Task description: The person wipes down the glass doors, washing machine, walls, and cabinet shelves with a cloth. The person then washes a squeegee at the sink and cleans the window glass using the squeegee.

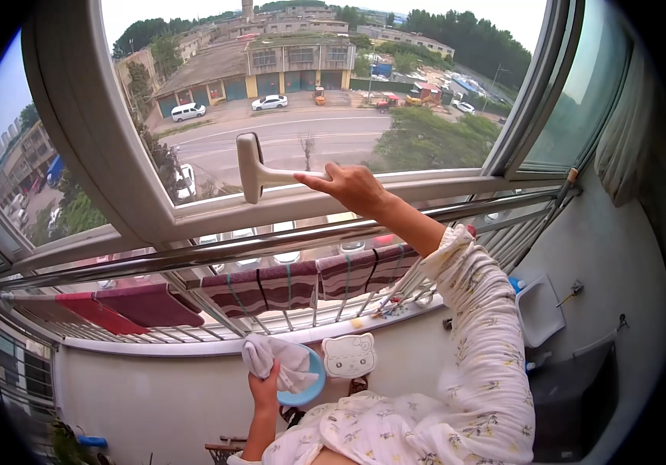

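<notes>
My right hand (351, 188) is closed around the white handle of a window squeegee (251, 169). The squeegee's head stands upright against or just in front of the large window pane (333, 147); whether it touches the glass I cannot tell. Lower down, my left hand (265, 382) grips a white cloth (285, 363). The cloth hangs in loose folds over a light blue basin (314, 387), which it partly covers.
A metal rail (271, 242) crosses below the window, with striped towels (286, 288) and a red cloth (100, 310) draped on the bars beneath. A white cat-faced stool (350, 356) stands beside the basin. A white sink (541, 311) is at the right.
</notes>
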A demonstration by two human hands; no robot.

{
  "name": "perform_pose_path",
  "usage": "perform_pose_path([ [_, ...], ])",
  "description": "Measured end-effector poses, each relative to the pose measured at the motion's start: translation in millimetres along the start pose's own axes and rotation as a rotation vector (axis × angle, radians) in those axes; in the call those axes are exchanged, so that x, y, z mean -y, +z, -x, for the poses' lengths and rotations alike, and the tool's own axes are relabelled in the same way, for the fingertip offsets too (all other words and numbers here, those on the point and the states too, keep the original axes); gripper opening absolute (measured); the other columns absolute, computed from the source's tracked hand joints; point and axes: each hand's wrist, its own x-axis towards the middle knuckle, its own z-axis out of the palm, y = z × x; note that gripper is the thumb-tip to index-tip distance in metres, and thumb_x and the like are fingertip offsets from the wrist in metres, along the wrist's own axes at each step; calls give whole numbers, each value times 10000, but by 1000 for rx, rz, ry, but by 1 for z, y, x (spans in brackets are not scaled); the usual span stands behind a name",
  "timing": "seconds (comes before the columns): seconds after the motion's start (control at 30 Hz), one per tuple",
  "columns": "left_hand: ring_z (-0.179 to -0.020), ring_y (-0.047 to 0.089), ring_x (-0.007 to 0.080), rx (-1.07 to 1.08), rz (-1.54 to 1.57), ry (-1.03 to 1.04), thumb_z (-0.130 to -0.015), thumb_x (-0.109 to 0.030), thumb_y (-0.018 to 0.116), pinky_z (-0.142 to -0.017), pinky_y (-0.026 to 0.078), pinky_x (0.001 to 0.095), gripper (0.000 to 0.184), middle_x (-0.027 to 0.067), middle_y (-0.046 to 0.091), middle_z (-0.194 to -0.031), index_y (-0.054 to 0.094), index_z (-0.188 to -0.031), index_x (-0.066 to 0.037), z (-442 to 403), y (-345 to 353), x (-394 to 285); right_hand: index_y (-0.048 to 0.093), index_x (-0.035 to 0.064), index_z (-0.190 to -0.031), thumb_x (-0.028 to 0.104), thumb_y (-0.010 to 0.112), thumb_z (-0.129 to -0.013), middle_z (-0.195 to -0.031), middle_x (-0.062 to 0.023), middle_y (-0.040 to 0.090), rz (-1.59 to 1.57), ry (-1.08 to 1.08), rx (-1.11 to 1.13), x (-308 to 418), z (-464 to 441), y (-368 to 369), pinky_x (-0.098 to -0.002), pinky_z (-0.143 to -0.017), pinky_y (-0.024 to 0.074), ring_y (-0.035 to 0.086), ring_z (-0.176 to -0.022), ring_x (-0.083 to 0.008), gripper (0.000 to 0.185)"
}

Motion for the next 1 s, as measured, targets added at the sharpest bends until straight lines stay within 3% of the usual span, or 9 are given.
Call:
perform_pose_path([
  [0.27,-1000,586,142,68,-39,-15,-818,-95,770,-883,455,299,386,47,643,-1093,612,-1154,7,9,89,30,363,407,-1453,23,595,-825,-713,-34,489,216,53,100,-140,165,-78,-289,-449,504,546,-517,-149,772],
  [0.6,-1011,579,142,92,-135,-75,-812,-88,774,-892,443,286,437,55,628,-1132,588,-1197,1,24,152,71,473,350,-1374,39,625,-800,-670,-40,456,382,207,199,-265,344,-150,-303,-455,491,556,-527,-175,670],
  [0.8,-965,586,135,154,-144,-61,-805,-88,778,-859,452,286,397,39,644,-1090,614,-1156,-3,42,195,62,453,290,-1383,-4,624,-803,-685,-59,481,448,311,187,-294,428,-167,-335,-481,509,583,-564,-213,672],
  [1.0,-941,591,132,183,-203,-9,-790,-84,783,-837,455,279,370,42,657,-1044,633,-1116,6,55,207,59,472,246,-1382,-24,614,-799,-685,-75,490,438,375,234,-285,437,-198,-357,-487,510,583,-550,-249,658],
])
